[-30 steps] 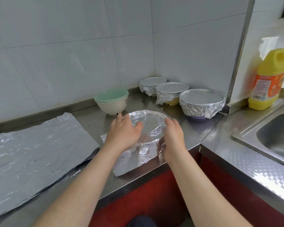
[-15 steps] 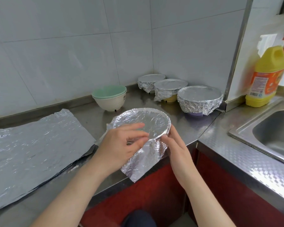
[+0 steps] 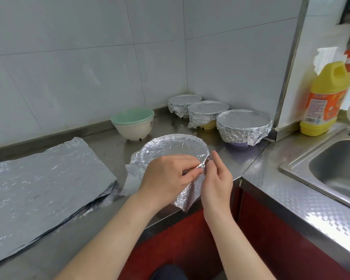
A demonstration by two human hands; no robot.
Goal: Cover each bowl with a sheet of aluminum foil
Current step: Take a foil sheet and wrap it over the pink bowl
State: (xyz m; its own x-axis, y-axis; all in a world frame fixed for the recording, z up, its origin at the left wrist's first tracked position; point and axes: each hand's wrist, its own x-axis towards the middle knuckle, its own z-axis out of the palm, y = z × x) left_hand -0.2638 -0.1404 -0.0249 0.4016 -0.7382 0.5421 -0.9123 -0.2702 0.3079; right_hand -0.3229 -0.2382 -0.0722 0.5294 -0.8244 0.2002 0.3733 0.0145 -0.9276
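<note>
A bowl wrapped in aluminum foil (image 3: 174,147) stands near the counter's front edge; the foil hangs loose at its near side. My left hand (image 3: 168,176) lies over the near rim, its fingers pressing the foil down. My right hand (image 3: 216,178) pinches the foil at the bowl's right rim. Three foil-covered bowls stand in the back corner: one (image 3: 183,105), one (image 3: 207,113) and the largest (image 3: 243,126). Uncovered stacked bowls (image 3: 132,123), mint green inside a white one, stand by the wall. A stack of flat foil sheets (image 3: 42,184) lies at the left.
The steel counter (image 3: 251,164) turns a corner to a sink (image 3: 335,170) on the right. A yellow detergent bottle (image 3: 327,100) stands behind the sink. Tiled walls close the back, and a red cabinet front sits below the counter edge.
Both hands have moved from the bowl's sides to its near right rim, folding the flat foil skirt down against the bowl's wall. The view has shifted slightly.
</note>
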